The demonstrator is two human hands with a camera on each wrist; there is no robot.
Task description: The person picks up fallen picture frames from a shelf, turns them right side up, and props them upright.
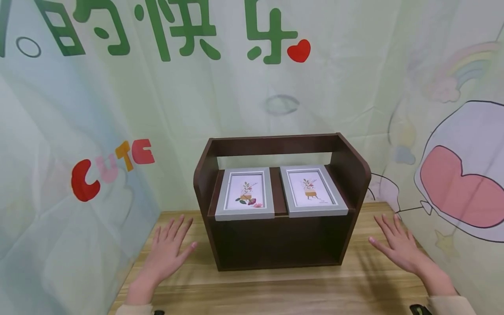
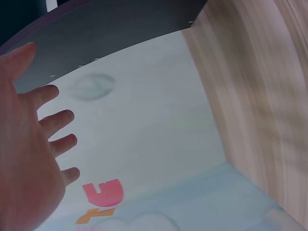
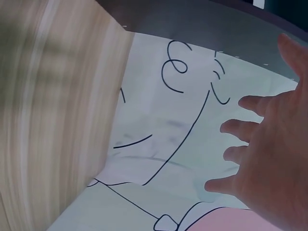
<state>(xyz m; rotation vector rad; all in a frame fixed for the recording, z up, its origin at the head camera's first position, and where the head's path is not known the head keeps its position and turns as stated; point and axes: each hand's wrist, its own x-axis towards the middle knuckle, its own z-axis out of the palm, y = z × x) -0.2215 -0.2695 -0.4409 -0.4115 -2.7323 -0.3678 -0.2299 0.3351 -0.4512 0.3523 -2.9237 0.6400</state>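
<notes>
A dark brown wooden shelf (image 1: 279, 245) stands on the table, its lower front compartment facing me. On its middle board lie two silver-grey picture frames side by side. The left picture frame (image 1: 245, 214) shows a plant print with a dark red flower at its base; the right picture frame (image 1: 318, 211) has a similar plant on a yellow stand. My left hand (image 1: 167, 249), fingers spread, is beside the shelf's left side, apart from it. To the right of the shelf my right hand (image 1: 401, 247) is likewise spread and holds nothing.
Under the shelf is a wood-grain table (image 1: 275, 291). A pale printed cloth (image 1: 346, 87) hangs behind and along both sides, with green characters, a red heart and a large balloon drawing. The shelf's side panel (image 2: 120, 33) rises close by my left hand.
</notes>
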